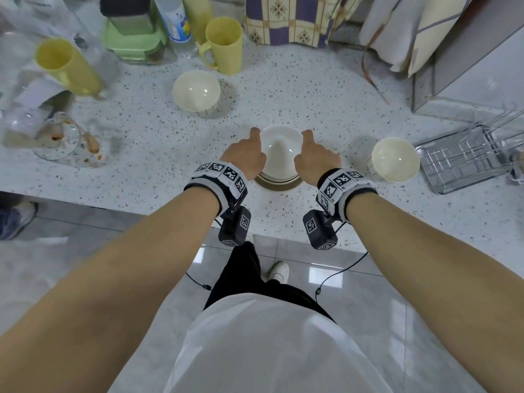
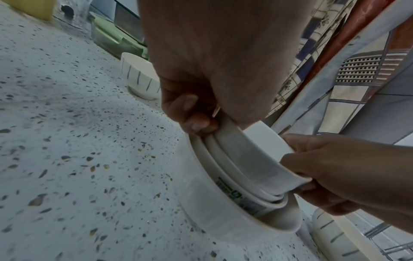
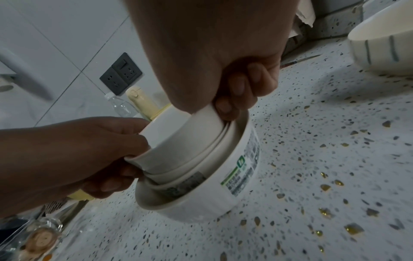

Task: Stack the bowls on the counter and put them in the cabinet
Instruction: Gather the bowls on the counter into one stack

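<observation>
Bowls (image 1: 280, 150) nested near the counter's (image 1: 326, 89) front edge; your left hand (image 1: 246, 155) and right hand (image 1: 314, 156) pinch the top rim, fingers curled.

counter (image 1: 312, 89) | bowl stack (image 1: 279, 154) | two bowls (image 1: 196, 90) (image 1: 395, 159) | mugs (image 1: 224, 45)

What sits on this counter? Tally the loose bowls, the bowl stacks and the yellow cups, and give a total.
Loose striped bowls: 2
Bowl stack: 1
Yellow cups: 2
Total: 5
</observation>
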Demonstrator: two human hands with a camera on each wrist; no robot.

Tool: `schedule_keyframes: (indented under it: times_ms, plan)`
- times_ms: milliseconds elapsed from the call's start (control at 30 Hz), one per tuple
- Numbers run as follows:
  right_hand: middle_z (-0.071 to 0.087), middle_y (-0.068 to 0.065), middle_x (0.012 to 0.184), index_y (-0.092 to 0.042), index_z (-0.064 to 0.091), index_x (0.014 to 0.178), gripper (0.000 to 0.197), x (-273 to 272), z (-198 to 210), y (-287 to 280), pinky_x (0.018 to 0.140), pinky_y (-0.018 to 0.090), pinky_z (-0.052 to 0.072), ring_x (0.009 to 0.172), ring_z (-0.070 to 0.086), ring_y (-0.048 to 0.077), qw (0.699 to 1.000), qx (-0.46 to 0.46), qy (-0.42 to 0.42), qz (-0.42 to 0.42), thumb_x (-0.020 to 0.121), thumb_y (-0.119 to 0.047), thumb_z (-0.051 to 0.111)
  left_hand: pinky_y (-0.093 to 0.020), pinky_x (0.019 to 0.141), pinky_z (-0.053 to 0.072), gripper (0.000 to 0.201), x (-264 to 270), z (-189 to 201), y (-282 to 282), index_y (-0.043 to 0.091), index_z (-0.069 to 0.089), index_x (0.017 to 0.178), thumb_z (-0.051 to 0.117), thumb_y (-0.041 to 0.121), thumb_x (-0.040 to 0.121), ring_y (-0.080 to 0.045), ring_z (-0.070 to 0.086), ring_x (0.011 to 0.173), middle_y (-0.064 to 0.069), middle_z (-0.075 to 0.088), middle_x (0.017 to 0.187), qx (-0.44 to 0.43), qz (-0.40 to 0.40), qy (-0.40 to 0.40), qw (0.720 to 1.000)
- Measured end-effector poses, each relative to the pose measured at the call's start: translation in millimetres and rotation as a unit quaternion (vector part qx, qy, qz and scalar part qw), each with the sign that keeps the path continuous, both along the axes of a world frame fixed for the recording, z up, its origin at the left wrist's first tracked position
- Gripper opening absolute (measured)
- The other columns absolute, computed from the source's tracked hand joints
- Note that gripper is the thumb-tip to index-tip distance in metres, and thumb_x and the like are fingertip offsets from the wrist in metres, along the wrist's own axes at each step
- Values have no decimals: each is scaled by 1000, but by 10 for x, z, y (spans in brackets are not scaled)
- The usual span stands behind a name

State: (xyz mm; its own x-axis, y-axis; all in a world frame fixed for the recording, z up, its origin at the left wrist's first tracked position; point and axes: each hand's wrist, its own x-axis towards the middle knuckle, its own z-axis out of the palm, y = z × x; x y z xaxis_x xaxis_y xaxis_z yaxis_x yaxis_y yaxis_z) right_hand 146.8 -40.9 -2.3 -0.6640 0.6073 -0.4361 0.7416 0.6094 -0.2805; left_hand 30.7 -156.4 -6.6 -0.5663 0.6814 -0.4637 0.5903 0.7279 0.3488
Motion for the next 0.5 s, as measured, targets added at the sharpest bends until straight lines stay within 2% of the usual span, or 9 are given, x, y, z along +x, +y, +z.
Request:
schedule_keyframes:
  times_ms: [100,167,267,333,433,500]
  plan:
    - [61,7,86,-16,33,128,42,26,-24,9,70,36,40,75,56,31,999,-17,32,-41,87,-11,39,-36,63,40,47,21,13,-9,10,30,141,41,15,96,-30,57,75,-8,54,82,14,19,3,1000]
    - [61,7,91,-15,34,126,37,46,-43,8,70,36,39,79,57,30,997,-31,48,-59,90,-16,40,-36,65,40,46,32,28,-25,10,31,142,41,16,98,-30,55,77,-10,55,89,19,27,6,999]
    - [60,4,94,-16,38,125,35,78,-51,-5,76,37,42,83,57,29,995,-29,68,-66,94,-32,42,-36,67,41,45,41,56,-91,12,32,143,42,23,100,-28,55,78,-13,62,97,28,35,17,999]
    - [64,5,96,-18,40,125,38,106,-16,7,81,40,47,85,61,30,991,-12,101,-82,94,-40,41,-35,69,43,46,35,91,-172,15,32,143,40,30,101,-31,59,82,-14,66,104,36,42,22,998]
    - [66,3,92,-19,43,126,39,121,84,50,81,40,50,87,65,29,980,21,166,-111,95,-42,39,-35,74,44,47,12,195,-325,18,33,144,38,36,101,-35,65,94,-13,67,112,50,50,48,996]
    - [68,2,97,-21,45,125,38,74,168,56,83,43,52,91,65,26,971,27,209,-113,94,-42,39,-36,78,44,46,-18,290,-431,19,35,144,38,37,102,-35,65,98,-12,67,111,54,64,72,994]
